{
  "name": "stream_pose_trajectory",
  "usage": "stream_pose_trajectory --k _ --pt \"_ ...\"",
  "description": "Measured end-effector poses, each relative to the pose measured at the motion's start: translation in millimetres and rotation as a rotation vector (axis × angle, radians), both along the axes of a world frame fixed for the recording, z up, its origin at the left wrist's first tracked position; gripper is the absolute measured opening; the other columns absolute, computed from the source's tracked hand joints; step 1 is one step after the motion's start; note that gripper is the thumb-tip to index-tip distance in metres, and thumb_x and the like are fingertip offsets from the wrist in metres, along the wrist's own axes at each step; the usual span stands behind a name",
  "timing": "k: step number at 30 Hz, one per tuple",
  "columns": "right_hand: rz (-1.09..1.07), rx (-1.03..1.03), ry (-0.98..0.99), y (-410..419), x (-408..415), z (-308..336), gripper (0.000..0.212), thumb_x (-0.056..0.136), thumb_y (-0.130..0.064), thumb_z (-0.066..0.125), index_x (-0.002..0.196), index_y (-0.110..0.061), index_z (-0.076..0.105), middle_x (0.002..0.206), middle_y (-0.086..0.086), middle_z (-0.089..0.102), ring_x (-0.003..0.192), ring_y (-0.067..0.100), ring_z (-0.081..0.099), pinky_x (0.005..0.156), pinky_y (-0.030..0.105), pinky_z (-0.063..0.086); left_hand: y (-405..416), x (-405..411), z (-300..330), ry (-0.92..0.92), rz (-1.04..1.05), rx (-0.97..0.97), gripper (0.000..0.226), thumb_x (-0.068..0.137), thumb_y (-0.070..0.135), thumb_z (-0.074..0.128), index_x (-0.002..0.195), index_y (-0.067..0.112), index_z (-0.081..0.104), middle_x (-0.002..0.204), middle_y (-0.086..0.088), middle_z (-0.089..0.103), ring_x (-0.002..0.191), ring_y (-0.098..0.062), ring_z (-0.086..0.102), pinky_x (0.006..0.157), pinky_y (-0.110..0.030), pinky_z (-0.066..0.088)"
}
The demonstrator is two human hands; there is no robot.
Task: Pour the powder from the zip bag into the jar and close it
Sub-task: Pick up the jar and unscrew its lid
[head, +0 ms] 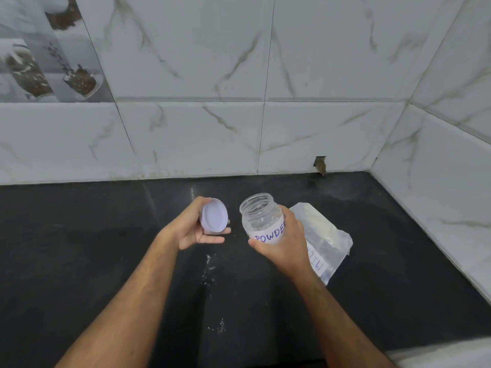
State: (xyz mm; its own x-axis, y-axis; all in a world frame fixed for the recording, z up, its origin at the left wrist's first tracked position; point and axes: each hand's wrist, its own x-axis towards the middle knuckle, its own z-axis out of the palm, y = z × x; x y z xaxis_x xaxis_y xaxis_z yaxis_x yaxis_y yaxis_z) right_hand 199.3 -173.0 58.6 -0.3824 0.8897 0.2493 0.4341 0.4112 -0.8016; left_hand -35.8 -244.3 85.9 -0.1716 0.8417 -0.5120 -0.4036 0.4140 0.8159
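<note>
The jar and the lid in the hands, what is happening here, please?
A person holds a clear jar labelled POWDER in the right hand, tilted, with its mouth open. The left hand holds the lavender lid, apart from the jar. The zip bag lies flat on the black counter behind the right hand. Some white powder is spilled on the counter. The jar is not closed yet.

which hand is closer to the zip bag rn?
Right. The right hand grips the jar directly in front of the zip bag, overlapping it in view. The left hand holds the lid on the jar's far side, well clear.
</note>
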Motion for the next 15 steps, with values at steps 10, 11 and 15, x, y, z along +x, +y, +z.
stream_pose_trajectory --k 10,11,15 --pt "-0.015 -0.152 0.033 -11.3 -1.4 -13.2 0.08 0.051 -0.056 0.082 0.117 -0.053 0.038 0.111 -0.027 0.055 0.106 0.004 0.056 0.091 0.032 0.053 -22.7 -25.4 -89.7 0.381 0.336 -0.257 0.033 0.097 0.01 0.058 0.127 -0.003 0.057 0.124 -0.024 0.06 0.086 -0.035 0.067 0.049 -0.032 0.062" --pt "-0.01 -0.161 0.03 -12.6 -1.3 -14.7 0.08 0.051 -0.055 0.083 0.119 -0.05 0.04 0.113 -0.024 0.056 0.107 0.007 0.057 0.092 0.036 0.054 -23.1 -26.2 -94.9 0.431 0.347 -0.287 0.032 0.096 0.008 0.058 0.125 -0.003 0.058 0.121 -0.023 0.061 0.08 -0.035 0.068 0.052 -0.033 0.063" --pt "0.003 -0.179 0.037 -15.1 -1.0 -19.6 0.083 0.052 -0.053 0.084 0.124 -0.043 0.045 0.117 -0.018 0.06 0.108 0.007 0.059 0.094 0.036 0.055 -24.3 -25.3 -106.4 0.676 0.342 -0.404 0.024 0.09 0.015 0.063 0.112 0.007 0.063 0.106 -0.014 0.069 0.065 -0.035 0.073 0.075 -0.039 0.062"
